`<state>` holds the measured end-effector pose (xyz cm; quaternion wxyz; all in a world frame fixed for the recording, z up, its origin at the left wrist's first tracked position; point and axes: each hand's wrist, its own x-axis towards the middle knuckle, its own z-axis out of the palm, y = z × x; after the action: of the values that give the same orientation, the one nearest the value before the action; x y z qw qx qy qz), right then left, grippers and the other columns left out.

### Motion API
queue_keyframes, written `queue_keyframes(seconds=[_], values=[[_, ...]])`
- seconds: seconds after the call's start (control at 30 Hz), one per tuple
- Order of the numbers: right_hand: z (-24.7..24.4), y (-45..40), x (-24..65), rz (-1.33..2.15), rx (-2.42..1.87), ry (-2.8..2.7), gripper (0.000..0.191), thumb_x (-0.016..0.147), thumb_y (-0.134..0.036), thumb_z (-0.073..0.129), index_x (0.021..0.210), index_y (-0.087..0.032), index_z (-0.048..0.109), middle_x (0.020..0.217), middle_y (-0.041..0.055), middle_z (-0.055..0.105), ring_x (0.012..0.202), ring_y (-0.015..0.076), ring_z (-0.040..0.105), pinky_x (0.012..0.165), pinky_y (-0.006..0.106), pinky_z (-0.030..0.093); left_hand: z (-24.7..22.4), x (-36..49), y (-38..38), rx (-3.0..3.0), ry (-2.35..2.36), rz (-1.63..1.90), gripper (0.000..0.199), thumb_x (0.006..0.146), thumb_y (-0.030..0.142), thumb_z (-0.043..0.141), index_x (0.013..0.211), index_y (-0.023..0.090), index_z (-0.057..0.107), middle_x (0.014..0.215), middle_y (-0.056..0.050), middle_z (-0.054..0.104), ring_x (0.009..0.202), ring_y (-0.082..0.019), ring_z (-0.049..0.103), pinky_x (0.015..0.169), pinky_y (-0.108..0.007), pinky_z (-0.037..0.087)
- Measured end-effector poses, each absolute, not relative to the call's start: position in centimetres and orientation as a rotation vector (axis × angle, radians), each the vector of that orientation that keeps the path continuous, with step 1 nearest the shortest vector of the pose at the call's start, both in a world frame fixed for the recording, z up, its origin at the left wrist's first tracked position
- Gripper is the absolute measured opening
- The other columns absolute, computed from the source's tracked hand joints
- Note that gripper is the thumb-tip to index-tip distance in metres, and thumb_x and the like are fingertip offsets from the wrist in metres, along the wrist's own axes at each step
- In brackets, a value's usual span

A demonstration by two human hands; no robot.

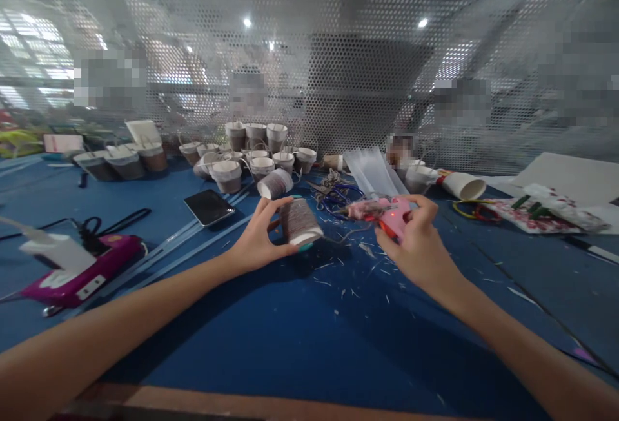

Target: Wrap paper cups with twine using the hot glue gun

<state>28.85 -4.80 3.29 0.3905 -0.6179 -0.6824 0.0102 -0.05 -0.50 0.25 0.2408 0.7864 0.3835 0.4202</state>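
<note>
Pink glue gun (398, 213) (long axis nearly level) points left.

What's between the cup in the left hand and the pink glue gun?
In the head view, a loose grey cord trails from the cup toward the glue gun, with the blue tabletop showing behind.

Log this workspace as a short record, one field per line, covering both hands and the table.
Left grip: holding a tilted, cord-wrapped cup
Right grip: holding a pink glue gun, nozzle pointing toward the cup but apart from it
Loose cord: trailing rightward from the held cup
Behind: more cups, some stacked, one on its side
Left side: phone and purple power strip
Surface: blue table, pale scraps scattered about
</note>
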Motion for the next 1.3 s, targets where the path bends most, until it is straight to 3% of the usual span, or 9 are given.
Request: queue_keyframes(seconds=[0.13,0.27,0.53,0.7,1.03,1.3], values=[[2.3,-5.1,27.8,-0.033,-1.302,-1.764,0.057,0.078,-0.027,0.060,0.121,-0.020,0.024,0.117,0.0167,0.048,0.086,0.0219,0.061,0.075,0.039,0.051,0.0,-0.1,-0.4,2.187,0.924,1.146,0.074,0.068,0.030,0.075,0.133,0.030,0.037,0.130,-0.009,0.039,0.125,-0.030,0.046,0.101,-0.049,0.047],[1.6,-5.3,27.2,-0.004,-1.204,-1.781,0.056,0.079,-0.023,0.060,0.122,-0.021,0.024,0.120,0.0165,0.047,0.097,0.0240,0.060,0.082,0.042,0.052,-0.2,-0.1,0.0,2.262,0.922,1.170,0.071,0.070,0.026,0.073,0.130,0.026,0.036,0.131,-0.011,0.042,0.128,-0.031,0.043,0.107,-0.054,0.039],[0.8,-5.4,26.7,-0.058,-1.138,-1.842,0.057,0.081,-0.020,0.058,0.126,-0.022,0.024,0.127,0.0181,0.042,0.105,0.0275,0.060,0.081,0.045,0.056,0.2,0.2,-0.3,2.218,0.978,1.170,0.069,0.067,0.025,0.074,0.125,0.024,0.037,0.129,-0.011,0.045,0.125,-0.029,0.047,0.106,-0.053,0.041],[0.8,-5.2,26.8,-0.098,-1.100,-1.876,0.058,0.082,-0.017,0.057,0.129,-0.022,0.023,0.128,0.0183,0.041,0.114,0.0302,0.056,0.087,0.049,0.054,0.2,0.1,-0.2,2.284,0.995,1.222,0.071,0.065,0.027,0.076,0.125,0.025,0.040,0.125,-0.009,0.047,0.124,-0.029,0.047,0.106,-0.052,0.041],[0.9,-5.6,27.0,-0.196,-1.085,-1.937,0.053,0.084,-0.014,0.052,0.128,-0.022,0.025,0.119,0.0165,0.042,0.118,0.0335,0.052,0.085,0.050,0.055,0.4,0.1,-0.3,2.313,0.994,1.239,0.073,0.064,0.031,0.078,0.128,0.027,0.042,0.125,-0.009,0.047,0.120,-0.029,0.049,0.100,-0.050,0.047],[1.4,-5.7,26.9,-0.224,-1.160,-1.928,0.048,0.084,-0.014,0.050,0.126,-0.023,0.027,0.115,0.0141,0.047,0.102,0.0293,0.061,0.072,0.043,0.058,0.2,0.0,-0.3,2.258,0.991,1.226,0.071,0.064,0.027,0.078,0.125,0.027,0.042,0.126,-0.008,0.043,0.121,-0.027,0.048,0.100,-0.048,0.048]])
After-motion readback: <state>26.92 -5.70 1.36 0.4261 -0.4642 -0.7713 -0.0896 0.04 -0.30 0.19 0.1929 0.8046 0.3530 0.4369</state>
